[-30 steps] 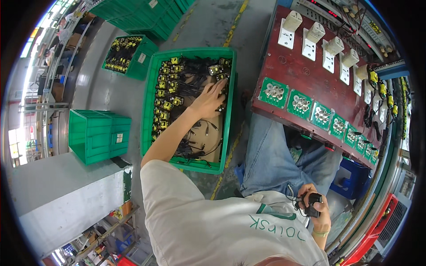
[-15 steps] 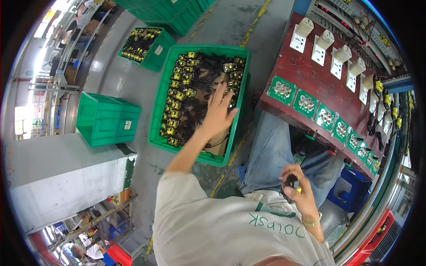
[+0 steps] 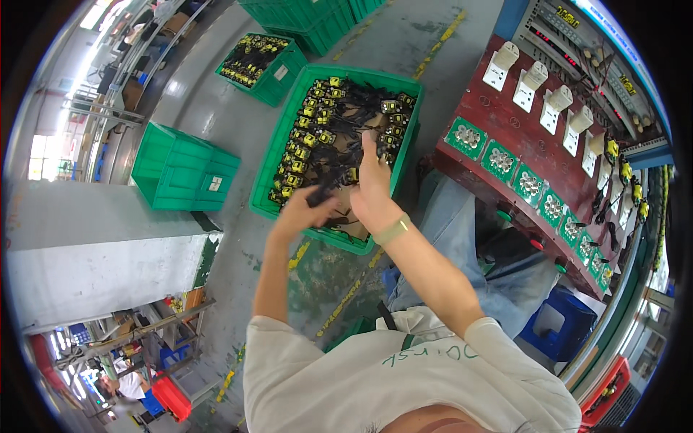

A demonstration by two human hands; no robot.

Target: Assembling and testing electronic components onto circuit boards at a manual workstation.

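Both my hands are over a green crate (image 3: pixel 261 180) holding rows of small yellow-and-black parts with black cables. My left hand (image 3: pixel 294 215), blurred by motion, is closed round a bundled black cable (image 3: pixel 323 189). The bundle points toward my right hand (image 3: pixel 374 189), which has a band at the wrist and is above the crate's right half. One digit of that hand points away from me; the others are hidden behind the palm, so its grip does not show. A small yellow part (image 3: pixel 352 175) shows between the hands; whether it joins the bundle is unclear.
On my right stands a dark red bench (image 3: pixel 498 108) with white sockets and green circuit boards (image 3: pixel 499 160). A smaller full green crate (image 3: pixel 278 76) and a tilted green crate (image 3: pixel 184 169) are at left. A blue stool (image 3: pixel 563 325) is beside my legs.
My right hand has swung from my lap, where it held a black bundle, to the crate. My left hand has drawn back toward the crate's near left and now grips a black cable bundle.
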